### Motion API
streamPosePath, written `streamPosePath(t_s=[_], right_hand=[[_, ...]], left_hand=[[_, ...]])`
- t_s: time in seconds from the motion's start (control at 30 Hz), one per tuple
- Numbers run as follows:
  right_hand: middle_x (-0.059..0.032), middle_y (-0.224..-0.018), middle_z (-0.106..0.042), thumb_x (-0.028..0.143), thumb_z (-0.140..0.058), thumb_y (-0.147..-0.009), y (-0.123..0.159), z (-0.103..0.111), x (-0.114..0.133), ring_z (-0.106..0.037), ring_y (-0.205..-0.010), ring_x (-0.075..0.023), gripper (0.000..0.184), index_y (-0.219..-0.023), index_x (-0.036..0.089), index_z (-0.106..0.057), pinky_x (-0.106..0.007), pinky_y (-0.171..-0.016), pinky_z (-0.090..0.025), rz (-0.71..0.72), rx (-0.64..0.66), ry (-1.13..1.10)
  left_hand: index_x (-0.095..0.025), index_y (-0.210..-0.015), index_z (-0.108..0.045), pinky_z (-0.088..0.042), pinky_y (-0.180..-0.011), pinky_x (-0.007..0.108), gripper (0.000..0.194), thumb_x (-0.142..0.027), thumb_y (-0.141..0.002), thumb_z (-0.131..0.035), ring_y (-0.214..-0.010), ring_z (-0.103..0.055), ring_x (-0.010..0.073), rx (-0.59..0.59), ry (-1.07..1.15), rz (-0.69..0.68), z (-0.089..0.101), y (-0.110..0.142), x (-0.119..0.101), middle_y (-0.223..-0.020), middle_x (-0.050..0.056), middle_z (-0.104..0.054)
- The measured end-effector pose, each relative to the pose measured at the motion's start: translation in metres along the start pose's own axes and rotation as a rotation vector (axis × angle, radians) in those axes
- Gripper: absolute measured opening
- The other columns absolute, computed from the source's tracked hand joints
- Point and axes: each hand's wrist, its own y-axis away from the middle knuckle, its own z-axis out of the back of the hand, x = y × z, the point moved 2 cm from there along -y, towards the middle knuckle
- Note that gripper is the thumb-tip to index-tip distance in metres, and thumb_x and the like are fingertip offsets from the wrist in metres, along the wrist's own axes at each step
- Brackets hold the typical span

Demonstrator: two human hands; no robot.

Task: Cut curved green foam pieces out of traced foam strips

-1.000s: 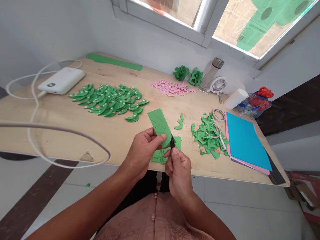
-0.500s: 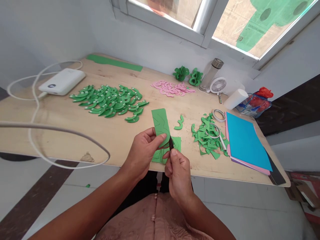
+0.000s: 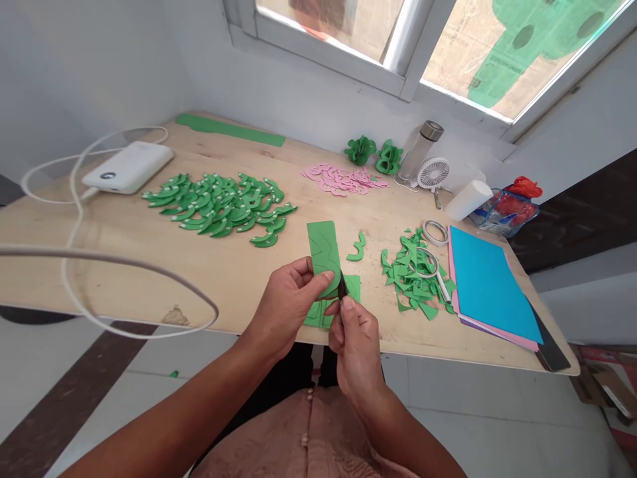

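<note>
My left hand [image 3: 288,299] pinches a green paper strip [image 3: 323,245] marked with curved pencil lines, thumb on top. In my right hand [image 3: 355,332] is a pair of scissors [image 3: 342,284]; the dark blades meet the strip's right edge near the left thumb, and the handles are mostly hidden by the fingers. Under both hands lies another marked green sheet [image 3: 353,285], partly covered. A wavy cut green piece [image 3: 357,246] rests just beyond it on the table [image 3: 239,272].
Left are a pile of curved green pieces [image 3: 219,204] and a white power bank [image 3: 128,167] with a looping cable. Pink cutouts [image 3: 343,179] lie behind. Right are green scraps [image 3: 411,275], a magnifying glass [image 3: 438,275], tape [image 3: 434,232] and coloured sheets [image 3: 490,279].
The green strip has turned slightly more upright and shifted a little to the right, with the scissors still at its right edge. The camera view has moved slightly.
</note>
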Motion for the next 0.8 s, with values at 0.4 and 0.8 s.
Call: streamPosePath(t_s=[0.4,0.8], right_hand=[[0.0112,-0.043,-0.027,0.061,-0.061,-0.079,0.0022,-0.0008,-0.0056,-0.017,-0.04,-0.006,0.045,-0.066,0.018,-0.056,-0.022,-0.039,-0.012,-0.021,-0.001,-0.025],[0.0113,-0.042,-0.025,0.063,-0.061,-0.077,-0.0041,-0.0004,-0.0054,-0.016,-0.04,-0.0063,0.047,-0.065,0.018,-0.057,-0.022,-0.038,-0.011,-0.022,0.007,-0.02]], left_hand=[[-0.015,-0.076,-0.069,-0.05,-0.07,0.026,0.019,-0.03,-0.066,-0.076,-0.065,-0.06,0.0129,-0.01,0.029,0.02,0.001,0.0025,0.0003,-0.071,0.001,-0.071],[-0.015,-0.069,-0.064,-0.053,-0.073,0.031,0.025,-0.036,-0.062,-0.077,-0.066,-0.063,0.016,0.025,-0.038,0.035,0.0008,-0.0006,-0.0026,-0.067,0.002,-0.069]])
